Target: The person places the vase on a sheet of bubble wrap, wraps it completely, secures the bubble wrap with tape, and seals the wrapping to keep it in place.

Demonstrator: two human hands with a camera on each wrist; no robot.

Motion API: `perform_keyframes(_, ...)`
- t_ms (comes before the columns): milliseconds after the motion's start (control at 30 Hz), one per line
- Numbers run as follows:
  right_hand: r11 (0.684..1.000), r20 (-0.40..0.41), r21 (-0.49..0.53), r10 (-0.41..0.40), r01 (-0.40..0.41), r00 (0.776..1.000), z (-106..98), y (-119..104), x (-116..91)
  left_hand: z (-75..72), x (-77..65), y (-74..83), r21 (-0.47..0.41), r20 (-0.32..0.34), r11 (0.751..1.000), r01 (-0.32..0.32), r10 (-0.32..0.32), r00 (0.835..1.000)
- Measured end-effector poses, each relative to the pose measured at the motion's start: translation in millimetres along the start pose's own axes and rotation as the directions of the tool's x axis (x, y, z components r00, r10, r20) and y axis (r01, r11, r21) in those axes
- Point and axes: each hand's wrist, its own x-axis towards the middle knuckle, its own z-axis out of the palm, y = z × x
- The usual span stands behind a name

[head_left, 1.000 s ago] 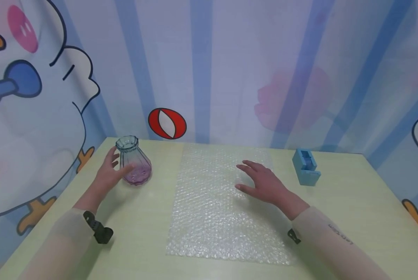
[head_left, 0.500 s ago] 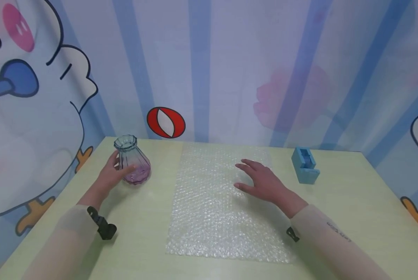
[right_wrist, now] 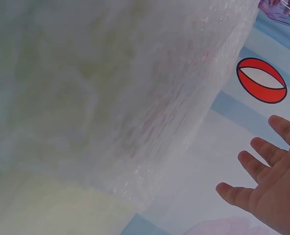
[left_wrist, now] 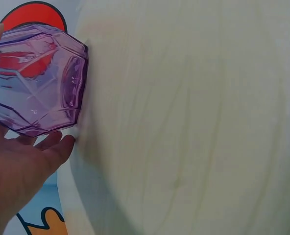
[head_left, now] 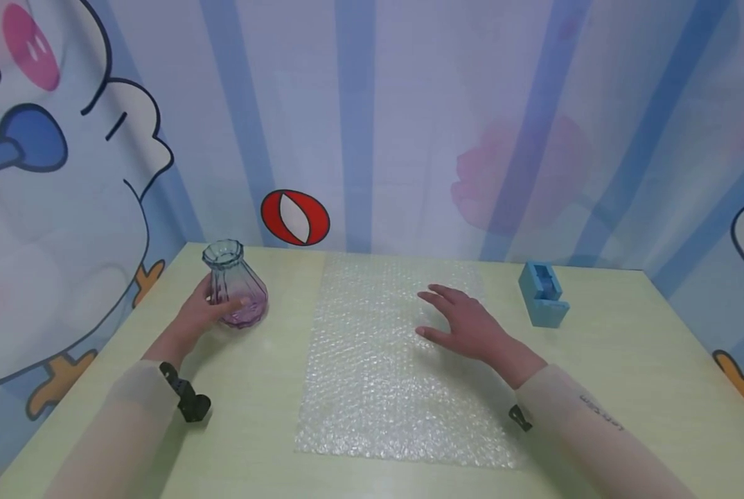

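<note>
A ribbed glass vase, bluish at the neck and purple at the base, stands upright at the back left of the table. My left hand grips it low, thumb across the near side and fingers round the far left side. In the left wrist view, the purple base of the vase shows between thumb and fingers. Over the bubble wrap, which lies flat in the middle, my right hand hovers with spread fingers and holds nothing; the right wrist view shows those fingers apart.
A blue tape dispenser stands at the back right, beyond my right hand. Behind the pale table hangs a striped curtain printed with cartoon figures, right along the back edge.
My left hand has drawn in closer round the vase, its thumb coming further across the glass. The vase stays where it was, and my right hand has barely moved.
</note>
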Motion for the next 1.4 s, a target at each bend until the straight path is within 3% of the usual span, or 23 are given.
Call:
perform_keyframes(500, 1.0, 0.0, 0.005, 0.02, -0.02, 1.0, -3.1, -0.3, -2.6, 2.2, 4.7, -3.4, -0.031, 0.006, 0.999, -0.028, 0.028, 1.0)
perform_keyframes(800, 0.999, 0.017, 0.008, 0.032, -0.032, 0.999, -1.5, 4.5, -4.1, 2.5, 1.4, 3.8, -0.032, 0.004, 0.999, 0.023, -0.023, 1.0)
perform_keyframes(1100, 1.0, 0.019, 0.014, 0.025, -0.026, 1.0, -2.4, 3.3, -4.2, 4.0, 1.1, 3.0, -0.002, -0.042, 0.997, 0.074, -0.074, 0.996)
perform_keyframes(1400, 0.999, 0.026, 0.006, 0.034, -0.034, 0.999, -2.7, 5.6, -4.6, 4.3, 1.5, 4.7, 0.012, -0.053, 0.997, 0.077, -0.076, 0.996)
